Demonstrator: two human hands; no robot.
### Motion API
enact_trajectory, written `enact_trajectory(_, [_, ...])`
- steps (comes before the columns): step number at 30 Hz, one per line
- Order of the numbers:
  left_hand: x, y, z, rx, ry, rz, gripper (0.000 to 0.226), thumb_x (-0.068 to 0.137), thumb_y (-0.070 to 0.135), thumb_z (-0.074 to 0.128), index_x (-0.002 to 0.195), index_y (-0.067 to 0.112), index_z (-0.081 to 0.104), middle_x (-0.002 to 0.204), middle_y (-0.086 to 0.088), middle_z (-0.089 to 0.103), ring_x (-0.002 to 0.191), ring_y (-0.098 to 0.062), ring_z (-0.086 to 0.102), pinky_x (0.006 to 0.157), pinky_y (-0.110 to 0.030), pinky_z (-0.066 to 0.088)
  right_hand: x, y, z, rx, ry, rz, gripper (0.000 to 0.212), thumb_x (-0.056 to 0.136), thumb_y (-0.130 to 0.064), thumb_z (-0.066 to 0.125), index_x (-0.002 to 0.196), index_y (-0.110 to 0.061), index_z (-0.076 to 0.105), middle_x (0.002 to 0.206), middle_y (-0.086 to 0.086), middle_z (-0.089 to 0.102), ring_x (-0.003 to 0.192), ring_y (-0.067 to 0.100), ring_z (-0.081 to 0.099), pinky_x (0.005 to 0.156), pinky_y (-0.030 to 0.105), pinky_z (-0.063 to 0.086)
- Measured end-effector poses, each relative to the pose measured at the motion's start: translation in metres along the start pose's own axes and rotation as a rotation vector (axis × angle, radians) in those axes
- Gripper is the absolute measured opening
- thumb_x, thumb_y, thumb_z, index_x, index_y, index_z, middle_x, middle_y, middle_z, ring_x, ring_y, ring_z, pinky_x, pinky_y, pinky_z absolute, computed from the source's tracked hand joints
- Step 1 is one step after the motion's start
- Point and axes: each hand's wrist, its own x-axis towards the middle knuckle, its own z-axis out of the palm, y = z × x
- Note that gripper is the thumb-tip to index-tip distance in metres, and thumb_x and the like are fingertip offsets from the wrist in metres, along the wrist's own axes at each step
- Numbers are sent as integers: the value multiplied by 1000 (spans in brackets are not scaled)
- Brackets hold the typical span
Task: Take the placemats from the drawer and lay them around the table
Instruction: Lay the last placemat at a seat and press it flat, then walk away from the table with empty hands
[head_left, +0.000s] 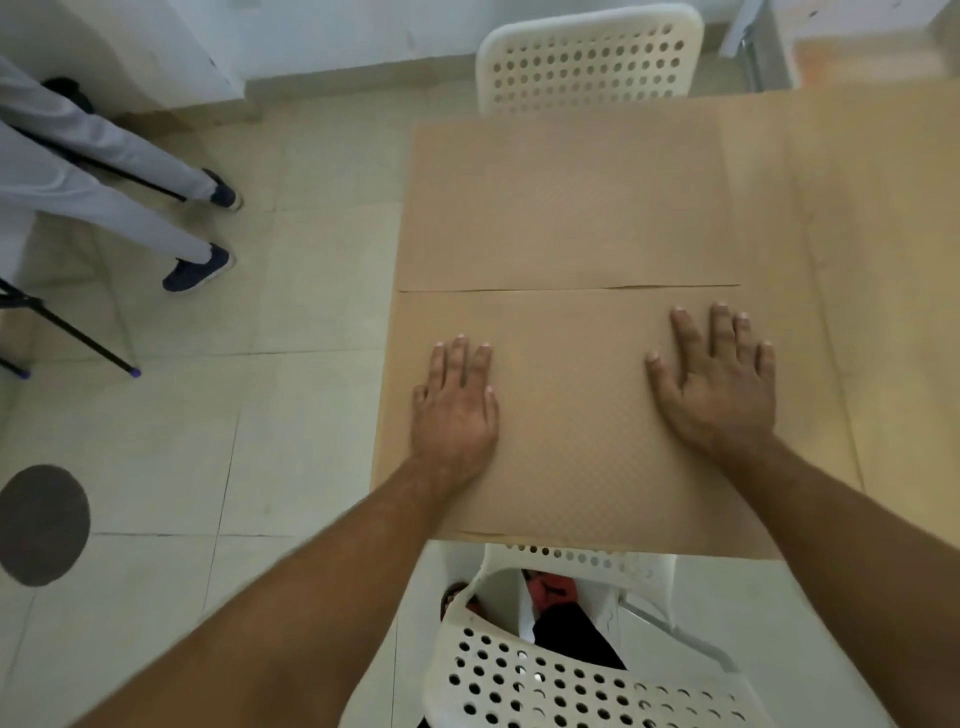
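Observation:
Two tan textured placemats lie flat on the light wooden table (883, 208). The near placemat (571, 415) reaches the table's front edge. The far placemat (561, 208) lies just beyond it, their long edges meeting. My left hand (454, 410) rests palm down on the near placemat's left side, fingers close together. My right hand (719, 379) presses flat on its right side, fingers spread. Neither hand grips anything. No drawer is in view.
A white perforated chair (587, 680) stands under the table's near edge, another white chair (587, 62) at the far edge. A person's legs (104, 171) and black tripod legs (78, 338) are at left on the tiled floor. A dark round disc (41, 525) lies lower left.

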Motion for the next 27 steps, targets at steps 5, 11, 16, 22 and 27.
enact_trajectory(5, [-3, 7, -14, -60, -1, -11, 56, 101, 38, 32, 154, 29, 19, 165, -6, 11, 152, -26, 4, 117, -54, 24, -5, -2, -17, 1, -42, -41, 77, 93, -72, 17, 159, -35, 2, 168, 10, 0, 154, 29, 0, 123, 49, 1])
enact_trajectory(11, [-37, 15, -49, -256, 40, 59, 62, 96, 44, 44, 153, 26, 25, 163, -6, 19, 150, -23, 15, 120, -46, 21, -51, -89, -34, 259, -80, -263, 81, 94, -66, 39, 159, -33, 4, 168, 8, 9, 154, 25, 8, 123, 44, 10])
enact_trajectory(16, [-53, -40, -104, -453, 198, 59, 67, 94, 43, 54, 152, 23, 28, 159, -1, 29, 146, -17, 23, 119, -43, 25, -79, -171, -53, 465, -130, -403, 86, 91, -63, 51, 159, -33, 7, 167, 0, 18, 153, 17, 15, 122, 40, 19])
enact_trajectory(22, [-62, -147, -174, -537, 258, 128, 72, 91, 50, 57, 152, 27, 26, 158, 7, 28, 146, -10, 21, 118, -40, 25, -98, -279, -83, 513, -55, -465, 87, 88, -62, 58, 158, -33, 16, 166, -7, 20, 151, 10, 17, 120, 34, 19])
enact_trajectory(27, [-65, -230, -246, -527, 316, 255, 69, 92, 51, 57, 151, 29, 28, 156, 9, 30, 143, -7, 23, 116, -32, 25, -112, -383, -107, 616, 29, -485, 83, 89, -64, 57, 157, -34, 21, 165, -9, 23, 150, 9, 19, 119, 33, 20])
